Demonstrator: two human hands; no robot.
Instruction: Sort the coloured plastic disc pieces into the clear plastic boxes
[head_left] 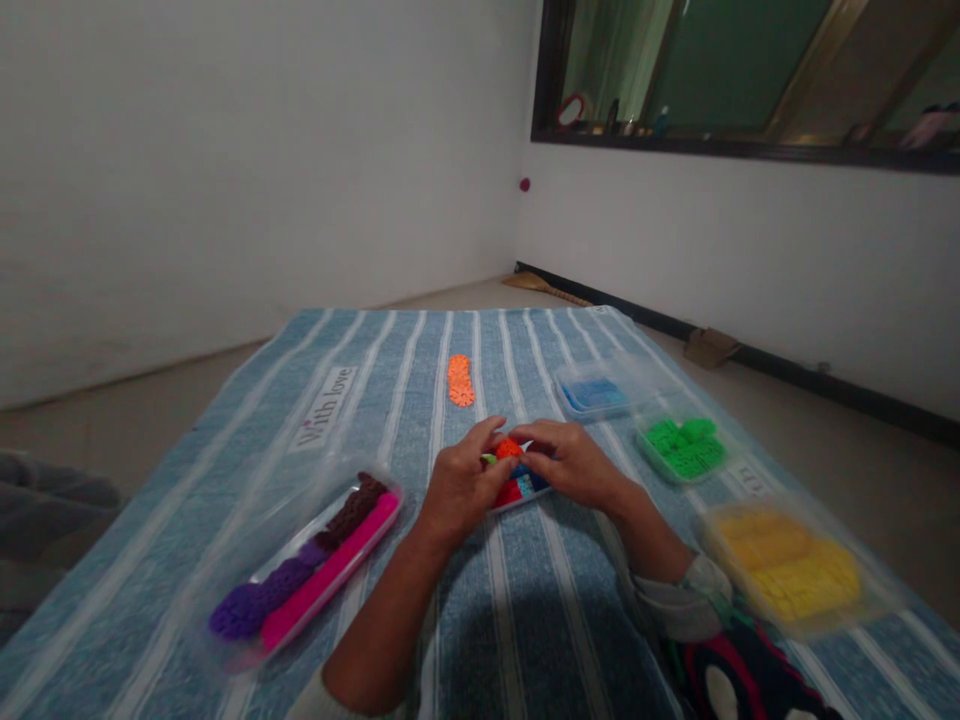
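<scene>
At centre frame, the orange-red piece (509,448) lies between your left hand (465,477) and right hand (573,462), close to both, at the tray (517,503); whether either grip is clamped cannot be told.

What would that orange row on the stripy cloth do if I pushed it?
The orange row would probably slide apart, because it looks like separate round pieces overlapping with no tray around them. The pieces look thin, so they're likely light. They seem to lie nearly flat on the stripy cloth, so they probably wouldn't roll.
</scene>
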